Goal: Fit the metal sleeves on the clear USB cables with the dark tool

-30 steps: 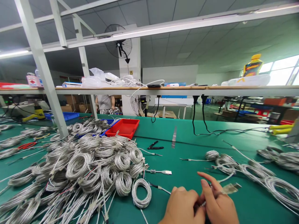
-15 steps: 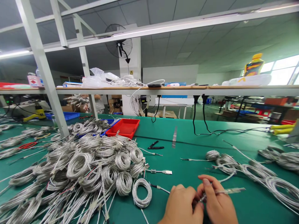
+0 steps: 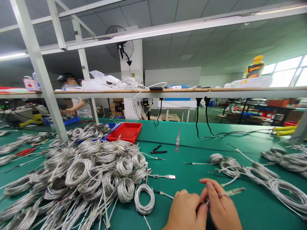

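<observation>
Left hand and right hand close together low over green tabletop. Right fingers clamped on clear braided USB cable, plug end pointing right, above tabletop. Left fingers mostly hidden, cannot tell grip. Coiled cable near left hand.

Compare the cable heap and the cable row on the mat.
The heap is far larger than the row. The heap stacks coils, ends poking out; the row lies flatter. The heap sits by the left hand, the row by the right hand. Both are silvery coiled cable on the green mat.
</observation>
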The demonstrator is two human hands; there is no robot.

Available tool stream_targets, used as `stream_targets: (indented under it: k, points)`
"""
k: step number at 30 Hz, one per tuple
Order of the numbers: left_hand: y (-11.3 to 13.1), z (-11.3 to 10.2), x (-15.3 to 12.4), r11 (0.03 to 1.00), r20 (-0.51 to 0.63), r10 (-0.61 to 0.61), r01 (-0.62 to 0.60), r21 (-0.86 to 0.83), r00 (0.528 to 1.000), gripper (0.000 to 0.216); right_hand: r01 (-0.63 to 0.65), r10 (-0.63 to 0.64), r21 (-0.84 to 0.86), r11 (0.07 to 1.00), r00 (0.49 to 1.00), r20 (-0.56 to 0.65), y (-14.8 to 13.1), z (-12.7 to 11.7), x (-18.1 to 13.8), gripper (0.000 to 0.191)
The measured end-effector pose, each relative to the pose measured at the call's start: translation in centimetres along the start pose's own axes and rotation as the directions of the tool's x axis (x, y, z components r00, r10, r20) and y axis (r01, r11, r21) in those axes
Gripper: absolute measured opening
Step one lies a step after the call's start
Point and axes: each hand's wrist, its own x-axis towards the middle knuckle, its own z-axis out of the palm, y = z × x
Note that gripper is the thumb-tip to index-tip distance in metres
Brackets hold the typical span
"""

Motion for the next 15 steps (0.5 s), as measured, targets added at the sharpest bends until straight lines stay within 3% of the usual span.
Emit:
stream_targets:
  k: [5, 15]
  points:
    - [-0.4, -0.2, 0.1, 0.999, -0.03, 0.035, -0.035, -0.004, 0.999, 0.018, 0.045, -0.046, 0.033, 0.998, 0.999, 0.005, 0.1, -0.1, -0.2, 0.064]
    - [0.1, -1.0, -0.4, 0.998, -0.167, 0.039, -0.045, -0.035, 0.985, 0.014, -0.066, 0.048, 0.27, 0.96, 0.996, 0.075, 0.9, 0.2, -0.3, 0.052]
